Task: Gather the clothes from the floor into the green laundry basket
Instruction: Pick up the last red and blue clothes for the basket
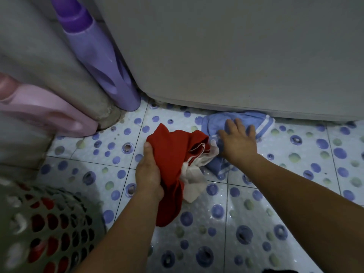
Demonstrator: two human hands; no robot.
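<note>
My left hand (148, 173) grips a red garment (171, 154) with a white piece (192, 181) bunched in it, held just above the tiled floor. A blue garment with white stripes (213, 123) lies on the floor against the base of a grey appliance. My right hand (238, 139) rests flat on the blue garment, fingers spread. The green laundry basket (25, 221) stands at the lower left; red and white cloth shows through its holes.
A purple bottle (100, 54) and a pink bottle (45, 111) stand at the left by a grey pipe (59, 75). The grey appliance (236, 56) fills the upper right. The floor (275, 203) has pale tiles with blue dots.
</note>
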